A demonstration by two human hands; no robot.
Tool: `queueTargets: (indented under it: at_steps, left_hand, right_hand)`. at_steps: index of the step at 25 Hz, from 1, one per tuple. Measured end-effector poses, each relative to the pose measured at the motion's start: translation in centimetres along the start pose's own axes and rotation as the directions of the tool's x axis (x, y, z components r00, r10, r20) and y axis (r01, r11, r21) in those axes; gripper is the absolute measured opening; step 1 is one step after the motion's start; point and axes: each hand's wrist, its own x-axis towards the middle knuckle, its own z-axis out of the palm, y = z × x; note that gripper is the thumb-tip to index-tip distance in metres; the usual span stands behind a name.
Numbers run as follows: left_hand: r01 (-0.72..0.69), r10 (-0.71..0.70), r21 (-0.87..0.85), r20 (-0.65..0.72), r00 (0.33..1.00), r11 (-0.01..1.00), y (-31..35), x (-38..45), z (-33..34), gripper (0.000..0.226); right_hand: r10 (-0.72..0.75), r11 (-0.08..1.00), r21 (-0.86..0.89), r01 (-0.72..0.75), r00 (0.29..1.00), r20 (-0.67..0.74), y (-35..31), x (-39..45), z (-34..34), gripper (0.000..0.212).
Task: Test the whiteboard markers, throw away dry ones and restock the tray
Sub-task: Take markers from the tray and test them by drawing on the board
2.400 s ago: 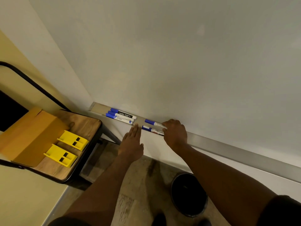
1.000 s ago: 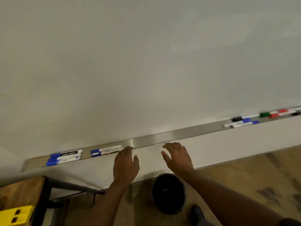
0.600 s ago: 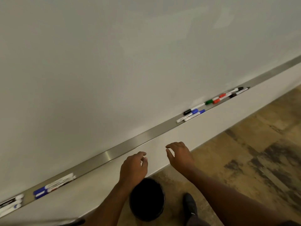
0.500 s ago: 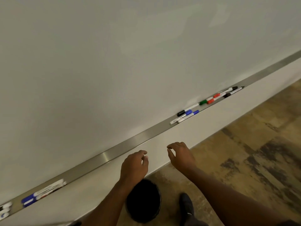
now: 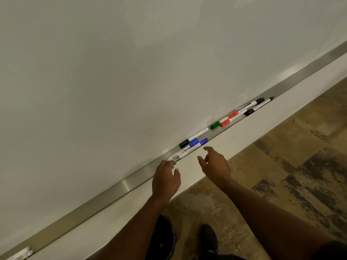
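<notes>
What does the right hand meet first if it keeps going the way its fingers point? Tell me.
Probably the nearer blue-capped marker in the tray; the right hand points up toward it, though depth is unclear.

Both forearms are bare down to the left hand (image 5: 165, 180) and right hand (image 5: 216, 166), with no rings or watch seen behind the fingers. Dark shoes (image 5: 208, 239) are worn. A dark sleeve edge (image 5: 332, 250) shows on the right upper arm.
</notes>
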Motion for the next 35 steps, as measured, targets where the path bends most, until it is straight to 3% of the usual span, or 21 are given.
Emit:
queueTargets:
  at_steps: [6,10,15,19,22,25,27,30,32,35]
  left_hand:
    - [0.301,-0.269,-0.228,0.163,0.949,0.926,2.8,3.2,1.9,0.033]
    - [0.382,-0.355,-0.318,0.14,0.924,0.868,3.0,3.7,2.8,0.027]
    - [0.491,-0.542,-0.581,0.1,0.835,0.649,3.9,3.6,2.8,0.018]
    - [0.458,-0.492,-0.637,0.14,0.86,0.62,4.2,2.4,2.3,0.016]
    - [0.387,-0.396,-0.554,0.109,0.912,0.737,3.8,0.5,1.6,0.018]
    - [0.321,-0.41,-0.485,-0.087,0.908,0.813,2.5,-1.2,-0.1,0.027]
    - [0.322,-0.458,-0.545,-0.132,0.879,0.775,1.4,-2.1,-1.8,0.029]
    - [0.346,-0.47,-0.629,-0.036,0.882,0.696,0.1,-3.6,-4.5,0.022]
    - [0.338,-0.408,-0.662,0.055,0.912,0.668,-0.6,-4.4,-5.5,0.022]
    - [0.327,-0.371,-0.805,0.143,0.917,0.496,-2.3,-5.8,-6.8,0.029]
  right_hand:
    - [0.118,0.991,0.056,-0.121,0.992,0.051,0.7,5.1,-0.5,0.058]
    - [0.13,0.985,0.11,-0.136,0.99,0.062,1.0,5.6,-0.5,0.048]
    - [0.207,0.908,0.368,-0.202,0.978,0.026,0.3,5.5,-0.5,0.045]
    - [0.287,0.733,0.632,-0.251,0.957,0.047,-0.6,5.1,-0.4,0.04]
    - [0.232,0.677,0.706,-0.211,0.97,0.067,-1.9,3.8,-1.0,0.039]
    - [0.176,0.646,0.723,-0.243,0.97,0.169,-3.3,1.9,-1.1,0.03]
    - [0.112,0.617,0.73,-0.294,0.951,0.289,-4.3,0.4,-1.1,0.028]
    - [-0.041,0.551,0.755,-0.355,0.892,0.449,-6.1,-2.7,-0.8,0.03]
    - [-0.153,0.646,0.693,-0.318,0.836,0.527,-7.2,-4.8,0.2,0.033]
    - [-0.26,0.802,0.557,-0.218,0.712,0.653,-9.8,-7.7,2.3,0.042]
